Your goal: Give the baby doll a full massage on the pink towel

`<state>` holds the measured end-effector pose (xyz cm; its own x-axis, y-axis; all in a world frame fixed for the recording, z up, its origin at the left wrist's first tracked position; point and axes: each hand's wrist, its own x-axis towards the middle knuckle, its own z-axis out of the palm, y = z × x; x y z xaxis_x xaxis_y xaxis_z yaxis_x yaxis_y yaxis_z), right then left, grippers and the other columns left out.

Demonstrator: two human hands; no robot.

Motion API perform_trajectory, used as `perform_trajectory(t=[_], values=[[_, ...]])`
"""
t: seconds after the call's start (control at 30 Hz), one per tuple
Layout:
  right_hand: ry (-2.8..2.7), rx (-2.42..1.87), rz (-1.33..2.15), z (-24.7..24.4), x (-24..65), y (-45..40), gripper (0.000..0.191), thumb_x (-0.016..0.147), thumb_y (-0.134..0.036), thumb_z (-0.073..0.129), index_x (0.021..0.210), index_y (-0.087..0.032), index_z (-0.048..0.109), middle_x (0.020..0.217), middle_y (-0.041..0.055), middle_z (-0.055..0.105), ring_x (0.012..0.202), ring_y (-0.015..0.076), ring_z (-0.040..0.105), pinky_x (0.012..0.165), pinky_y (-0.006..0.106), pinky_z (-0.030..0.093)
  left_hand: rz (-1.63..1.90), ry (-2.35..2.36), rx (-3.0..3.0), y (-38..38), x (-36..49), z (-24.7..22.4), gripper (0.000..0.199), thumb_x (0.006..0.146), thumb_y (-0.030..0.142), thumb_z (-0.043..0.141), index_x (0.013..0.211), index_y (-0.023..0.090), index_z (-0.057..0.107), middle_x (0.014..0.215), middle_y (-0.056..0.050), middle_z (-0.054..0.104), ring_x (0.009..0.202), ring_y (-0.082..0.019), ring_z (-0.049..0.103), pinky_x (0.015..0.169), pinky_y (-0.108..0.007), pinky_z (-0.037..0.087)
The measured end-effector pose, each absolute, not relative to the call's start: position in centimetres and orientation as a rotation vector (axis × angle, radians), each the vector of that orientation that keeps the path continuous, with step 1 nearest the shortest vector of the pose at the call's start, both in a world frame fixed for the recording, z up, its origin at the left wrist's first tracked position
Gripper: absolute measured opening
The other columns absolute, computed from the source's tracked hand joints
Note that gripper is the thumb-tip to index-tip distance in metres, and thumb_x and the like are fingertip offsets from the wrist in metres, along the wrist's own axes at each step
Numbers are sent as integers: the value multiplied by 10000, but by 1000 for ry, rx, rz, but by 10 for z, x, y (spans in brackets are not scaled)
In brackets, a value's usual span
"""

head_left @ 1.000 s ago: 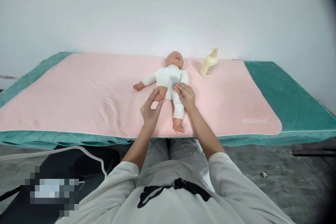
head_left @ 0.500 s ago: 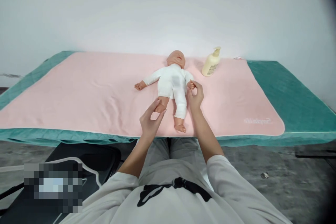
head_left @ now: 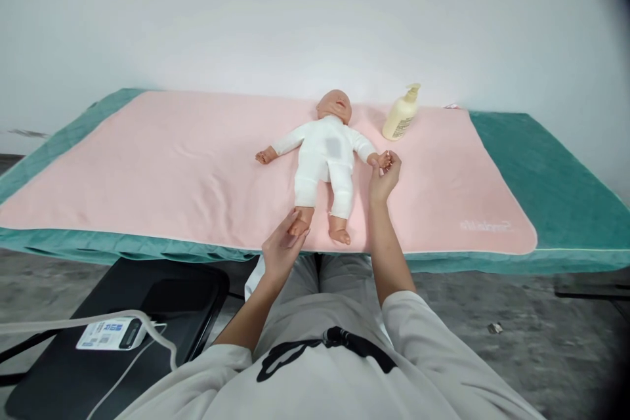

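Note:
A baby doll [head_left: 315, 151] with a white cloth body lies on its back on the pink mat [head_left: 197, 170], its head toward the wall. At the mat's near edge, my left hand [head_left: 284, 248] is closed around the doll's foot on the left, thumb on one side and fingers on the other. My right hand [head_left: 385, 180] pinches the doll's small hand on the right, holding that arm out from the body. The doll's other arm and other leg rest untouched on the mat.
A cream pump bottle [head_left: 401, 115] stands on the mat beyond my right hand. Under the mat is a green padded table cover [head_left: 556, 177]. At lower left, a black chair [head_left: 162, 295] holds a white-and-black card or device [head_left: 111, 333] and a pale cable [head_left: 142, 318].
The doll's held leg has gone from bent to straight, my left hand moving nearer me. My right hand has drawn the doll's arm outward to the right.

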<state>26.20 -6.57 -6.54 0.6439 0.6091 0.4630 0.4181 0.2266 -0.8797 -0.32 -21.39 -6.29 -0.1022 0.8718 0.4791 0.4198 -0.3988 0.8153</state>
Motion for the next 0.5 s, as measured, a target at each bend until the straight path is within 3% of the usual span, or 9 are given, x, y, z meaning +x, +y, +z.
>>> perform_trajectory(t=[0.13,0.33,0.5], values=[[-947,-1489,194,-67,274,-73,473,827,-272,566,1283,-160,504,1276,133,565,1194,213,586,1035,390,480,1497,1452,1826,-218,-7,-68,463,840,282,724,1288,213,630,1261,-85,691,1160,-239,670,1020,-368,569],[-922,-1743,219,-61,285,-81,512,775,-215,670,1264,-135,541,1090,112,663,998,214,657,942,365,514,1500,1482,1897,-221,-10,-76,426,854,278,709,1265,191,638,1237,-95,702,1147,-242,678,1003,-385,580],[-937,-1829,206,-67,293,-79,512,795,-234,647,1273,-88,539,1113,155,667,1035,251,644,957,403,505,1488,1498,1939,-223,-12,-81,414,866,266,695,1269,194,632,1249,-100,695,1153,-244,675,997,-386,582]])
